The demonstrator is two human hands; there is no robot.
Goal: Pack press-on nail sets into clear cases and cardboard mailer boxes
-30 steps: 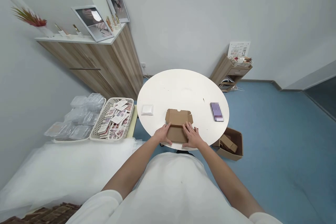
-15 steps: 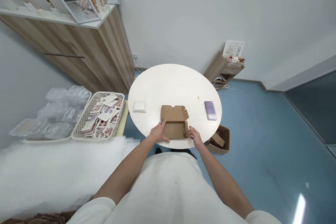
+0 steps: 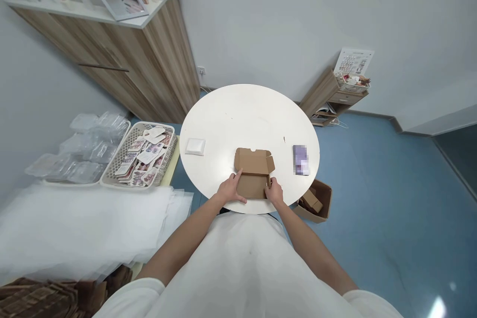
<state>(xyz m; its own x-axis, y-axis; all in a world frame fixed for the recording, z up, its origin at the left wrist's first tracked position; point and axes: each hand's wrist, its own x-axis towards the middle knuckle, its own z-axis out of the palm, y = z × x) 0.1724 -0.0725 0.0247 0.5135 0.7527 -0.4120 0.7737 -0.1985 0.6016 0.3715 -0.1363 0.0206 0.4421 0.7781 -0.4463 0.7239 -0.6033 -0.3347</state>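
Observation:
A small brown cardboard box (image 3: 253,179) lies on the near part of a round white table (image 3: 249,119), its lid flap open and leaning away from me. My left hand (image 3: 230,191) grips the box's left side, thumb on the left wall. My right hand (image 3: 275,192) presses the box's right side wall, fingers curled around it. Both forearms reach in from below over my white shirt.
A small white packet (image 3: 195,146) lies on the table's left, a purple blurred item (image 3: 301,159) on its right. A basket of printed cards (image 3: 139,161) and clear plastic trays (image 3: 80,146) stand left. An open carton (image 3: 313,201) sits on the blue floor.
My right hand moved from lying flat on the box to gripping its right side wall. The box sides now stand up. The view shifted slightly.

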